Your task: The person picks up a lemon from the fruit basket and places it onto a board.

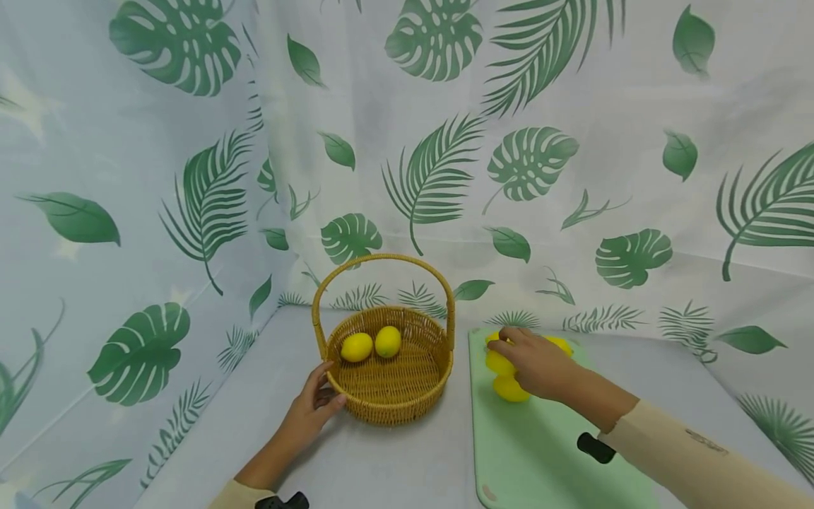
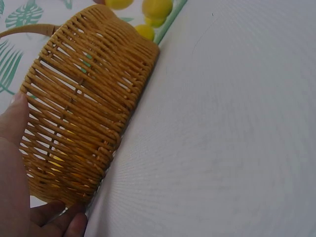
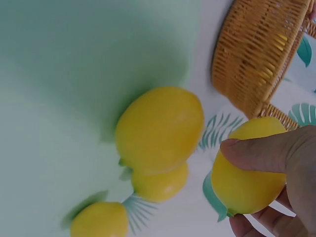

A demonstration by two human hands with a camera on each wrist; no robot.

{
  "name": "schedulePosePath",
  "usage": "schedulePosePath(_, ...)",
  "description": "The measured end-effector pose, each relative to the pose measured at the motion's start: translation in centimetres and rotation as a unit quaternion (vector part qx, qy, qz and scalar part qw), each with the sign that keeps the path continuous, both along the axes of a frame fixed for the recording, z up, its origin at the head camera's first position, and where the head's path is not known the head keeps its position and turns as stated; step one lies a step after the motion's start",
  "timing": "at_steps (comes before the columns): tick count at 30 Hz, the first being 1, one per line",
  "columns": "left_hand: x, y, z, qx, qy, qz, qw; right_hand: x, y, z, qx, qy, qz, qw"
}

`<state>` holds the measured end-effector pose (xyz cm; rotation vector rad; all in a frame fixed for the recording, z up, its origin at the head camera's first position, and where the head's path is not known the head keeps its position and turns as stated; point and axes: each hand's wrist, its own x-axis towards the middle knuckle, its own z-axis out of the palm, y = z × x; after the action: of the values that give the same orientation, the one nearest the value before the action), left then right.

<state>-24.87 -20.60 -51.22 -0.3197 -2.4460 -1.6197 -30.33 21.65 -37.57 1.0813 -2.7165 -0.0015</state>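
My right hand (image 1: pixel 537 364) pinches a yellow lemon (image 3: pixel 249 168) between thumb and fingers, over the far left part of a light green cutting board (image 1: pixel 509 452). Close by on the board, the right wrist view shows a large lemon (image 3: pixel 160 131) in front of a second one (image 3: pixel 163 183), and a third lemon (image 3: pixel 101 219) apart from them. My left hand (image 1: pixel 311 410) holds the near left side of a brown wicker basket (image 1: pixel 394 413), thumb and fingers bent against its wall. Two lemons, a left one (image 1: pixel 357 347) and a right one (image 1: pixel 388 342), lie inside the basket.
The basket's tall arched handle (image 1: pixel 384 256) stands upright. Behind the white tabletop (image 1: pixel 394 466) hangs a white curtain (image 1: pixel 356 184) printed with green leaves, which also runs along the left side. The board lies right of the basket.
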Motion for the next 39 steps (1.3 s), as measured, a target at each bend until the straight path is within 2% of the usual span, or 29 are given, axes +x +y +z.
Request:
schedulePosePath(4,0.2,0.3,0.7,0.005,-0.001,0.000,1.0000,0.0,1.3,0.1,-0.020,-0.003,-0.012,1.000)
schedulePosePath(9,1.1,0.8,2.3,0.019,-0.004,-0.005,0.9998,0.0,2.6,-0.3,-0.034,-0.007,-0.023,0.999)
schedulePosePath(11,1.2,0.9,2.5,0.016,-0.003,-0.003,0.9999,0.0,3.1,-0.5,-0.036,-0.006,-0.030,0.999)
schedulePosePath(16,0.3,0.4,0.9,0.001,0.004,0.004,1.0000,0.1,4.0,-0.6,-0.040,-0.020,-0.050,0.998)
schedulePosePath(19,0.0,0.1,0.4,-0.001,0.000,0.005,1.0000,0.3,4.6,-0.9,-0.043,-0.024,-0.058,0.997)
schedulePosePath(32,0.1,0.2,0.0,-0.001,-0.030,0.014,0.9995,0.5,6.8,-2.5,-0.066,-0.003,-0.082,0.994)
schedulePosePath(39,0.2,0.2,0.1,-0.002,-0.026,0.017,0.9995,0.5,8.0,-3.1,-0.073,-0.009,-0.099,0.992)
